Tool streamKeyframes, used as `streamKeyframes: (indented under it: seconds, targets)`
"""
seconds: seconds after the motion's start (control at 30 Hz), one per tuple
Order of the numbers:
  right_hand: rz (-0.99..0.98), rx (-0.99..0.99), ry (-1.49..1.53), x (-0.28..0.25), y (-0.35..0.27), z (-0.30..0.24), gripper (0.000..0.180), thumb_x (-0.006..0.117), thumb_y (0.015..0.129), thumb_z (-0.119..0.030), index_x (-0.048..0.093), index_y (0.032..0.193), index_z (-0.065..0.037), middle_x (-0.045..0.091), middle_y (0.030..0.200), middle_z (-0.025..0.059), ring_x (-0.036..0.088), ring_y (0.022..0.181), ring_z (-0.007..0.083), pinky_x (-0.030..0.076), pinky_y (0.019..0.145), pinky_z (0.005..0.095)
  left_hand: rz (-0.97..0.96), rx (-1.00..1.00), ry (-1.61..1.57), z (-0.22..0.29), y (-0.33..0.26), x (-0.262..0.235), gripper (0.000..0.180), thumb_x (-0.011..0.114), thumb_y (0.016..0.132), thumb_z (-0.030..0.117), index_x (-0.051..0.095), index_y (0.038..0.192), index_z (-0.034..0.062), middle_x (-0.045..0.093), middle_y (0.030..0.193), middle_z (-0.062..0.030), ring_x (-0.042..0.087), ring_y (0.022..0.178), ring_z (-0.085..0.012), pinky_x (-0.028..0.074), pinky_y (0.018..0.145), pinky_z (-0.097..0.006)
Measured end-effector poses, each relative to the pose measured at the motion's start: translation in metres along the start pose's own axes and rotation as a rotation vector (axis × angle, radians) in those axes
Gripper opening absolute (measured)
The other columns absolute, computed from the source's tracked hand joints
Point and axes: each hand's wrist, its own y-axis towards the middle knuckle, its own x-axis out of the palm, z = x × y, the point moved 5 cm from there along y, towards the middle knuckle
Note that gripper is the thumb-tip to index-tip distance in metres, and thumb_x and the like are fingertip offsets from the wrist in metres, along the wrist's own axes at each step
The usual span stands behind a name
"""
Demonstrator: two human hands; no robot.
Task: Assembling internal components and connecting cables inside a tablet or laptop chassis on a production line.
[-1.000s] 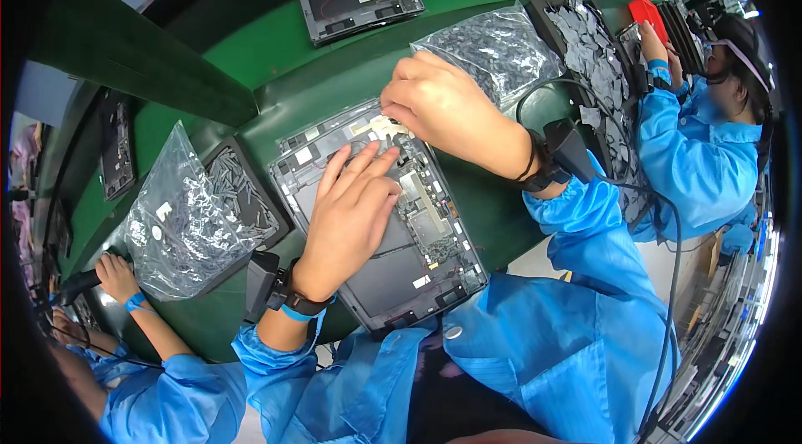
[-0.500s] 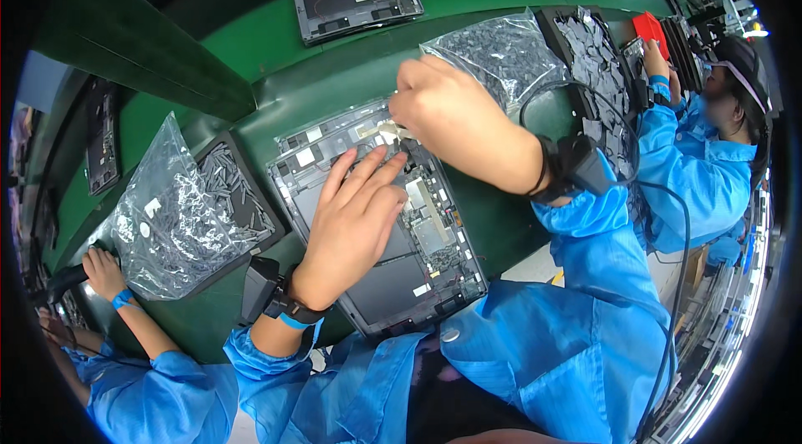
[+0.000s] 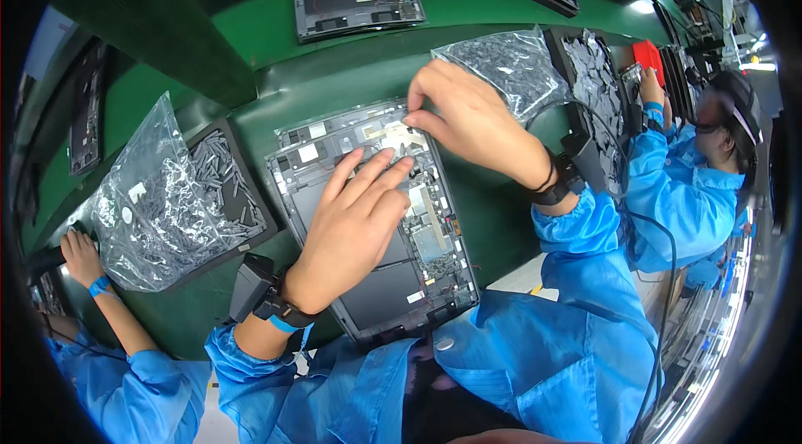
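An opened laptop chassis [image 3: 372, 298], dark grey with a green circuit board on its right side, lies tilted in front of me on the bench. My left hand [image 3: 351, 223] rests palm down across it, fingers spread, tips near a pale tape-like strip [image 3: 383, 134] by the far edge. My right hand [image 3: 464, 114] hovers at the chassis's far right corner, its fingers curled and thumb bent toward the index finger. Whatever may be between those fingertips is too small to make out.
Left of the chassis, a clear bag [image 3: 150, 218] of small dark parts lies beside a black tray [image 3: 266, 227]. Another bag [image 3: 505, 68] and a parts tray [image 3: 555, 47] are at the right. More laptop chassis [image 3: 359, 18] sit beyond. Co-workers' arms [image 3: 125, 323] show at both sides.
My right hand has shifted slightly right and nearer, and its thumb now shows apart from the curled fingers. My left hand stays on the chassis. The whole view has shifted a little.
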Motion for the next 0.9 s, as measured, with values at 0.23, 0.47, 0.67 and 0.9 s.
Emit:
streamKeyframes:
  seconds: [0.23,0.47,0.67,0.9]
  targets:
    - [0.296,0.172,0.343,-0.024,-0.005,0.049,0.014,0.067,0.083,-0.011,0.069,0.093,-0.001,0.067,0.084,0.0112,0.063,0.069,0.0224,0.051,0.064,0.0345,0.044,-0.02,0.012,0.0,-0.002,-0.003,0.014,0.069,0.079,0.003,0.06,0.09,0.0054,0.062,0.128,-0.0109,0.051,0.126,-0.032,0.033,0.109,-0.05]
    - [0.274,0.121,-0.113,-0.008,-0.044,0.069,0.008,0.064,0.079,-0.008,0.069,0.084,-0.004,0.065,0.083,0.0133,0.064,0.078,0.0333,0.052,0.071,0.0406,0.095,-0.009,-0.054,0.003,-0.004,-0.01,0.011,0.064,0.086,0.005,0.056,0.094,0.0055,0.064,0.121,-0.0152,0.051,0.125,-0.0348,0.032,0.11,-0.05]
    - [0.151,0.142,-0.227,-0.003,-0.042,0.058,0.009,0.065,0.078,-0.012,0.068,0.081,-0.003,0.061,0.08,0.0143,0.062,0.08,0.0353,0.051,0.072,0.0444,0.335,-0.254,-1.772,0.065,-0.015,-0.099,0.013,0.05,0.098,0.019,0.044,0.092,0.0097,0.063,0.09,-0.011,0.059,0.097,-0.0276,0.049,0.084,-0.044]
    - [0.268,0.198,-0.208,-0.004,-0.035,0.057,0.008,0.066,0.079,-0.012,0.067,0.081,-0.004,0.062,0.079,0.0141,0.062,0.077,0.0352,0.051,0.07,0.0449,0.316,-0.55,-1.723,0.102,-0.079,-0.152,0.018,0.044,0.1,0.029,0.042,0.092,0.0137,0.054,0.07,0.0013,0.055,0.081,-0.0177,0.044,0.066,-0.037]
